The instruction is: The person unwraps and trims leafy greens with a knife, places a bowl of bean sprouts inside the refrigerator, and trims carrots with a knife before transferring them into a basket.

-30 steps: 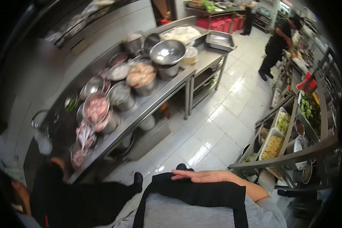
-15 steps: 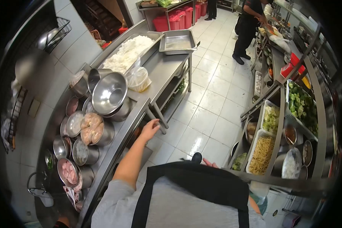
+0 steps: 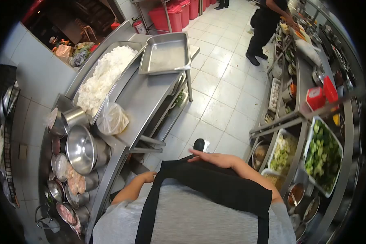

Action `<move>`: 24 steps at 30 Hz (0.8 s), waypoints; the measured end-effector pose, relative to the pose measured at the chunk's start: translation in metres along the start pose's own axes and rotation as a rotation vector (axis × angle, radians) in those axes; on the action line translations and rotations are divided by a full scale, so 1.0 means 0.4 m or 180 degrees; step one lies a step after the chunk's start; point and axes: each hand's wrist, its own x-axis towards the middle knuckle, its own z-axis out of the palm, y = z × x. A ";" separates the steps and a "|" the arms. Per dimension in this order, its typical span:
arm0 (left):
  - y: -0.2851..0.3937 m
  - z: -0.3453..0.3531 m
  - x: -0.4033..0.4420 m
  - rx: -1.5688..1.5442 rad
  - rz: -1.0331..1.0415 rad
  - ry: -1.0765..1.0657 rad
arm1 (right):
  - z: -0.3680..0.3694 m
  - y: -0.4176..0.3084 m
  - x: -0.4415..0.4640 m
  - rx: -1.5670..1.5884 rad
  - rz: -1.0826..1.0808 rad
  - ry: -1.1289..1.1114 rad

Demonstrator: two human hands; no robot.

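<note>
Apron [image 3: 219,178] edge lies beneath right hand [image 3: 212,158], aisle [image 3: 215,93] beyond.

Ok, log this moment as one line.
left hand: beside steel counter; right hand: open, over black apron; held: nothing visible; on counter: steel pan, plastic bag

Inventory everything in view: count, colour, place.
Steel tray: one, silver, left bench's far end
Rice-like food: one panful, white, left bench
Plastic bag: one, clear, beside rice-like food
Steel bowls and pots: several, silver, left bench
Bins: several, red, background
Fire extinguisher: one, red, beside bins
Cut vegetables: two basketfuls, green, right rack
Floor tiles: many, white, aisle
Other people: two, dark clothing, ahead
Apron: one, black, bottom centre
Left grip: one, bare, left of apron
Right grip: one, bare, open, by apron's edge
</note>
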 end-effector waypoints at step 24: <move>1.195 -1.552 0.190 0.0061 0.2432 0.3237 | -1.161 -0.295 -0.369 -0.2449 -0.0826 0.3450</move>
